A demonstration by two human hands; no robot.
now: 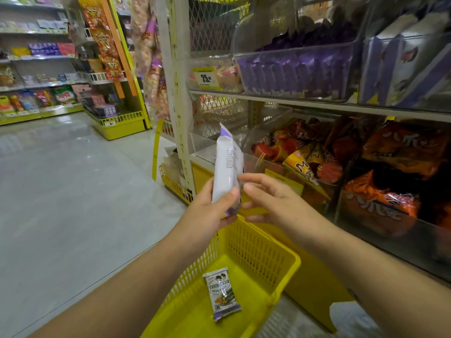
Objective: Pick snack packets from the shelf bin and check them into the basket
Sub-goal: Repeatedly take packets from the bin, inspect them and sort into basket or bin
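Observation:
My left hand [211, 208] grips the lower end of a white and purple snack packet [227, 164] and holds it upright above the yellow basket [290, 258]. Just right of the packet, my right hand [271, 201] has relaxed, spread fingers, their tips close to its side. One more packet of the same kind [222, 293] lies flat on the basket floor. Up on the shelf, a clear bin [292, 67] holds several purple packets.
Clear bins of orange and red snack bags [380, 167] fill the lower shelf at right. A white shelf post [177, 93] stands behind the held packet. Grey floor [61, 191] stretches left toward further stocked shelves [36, 69].

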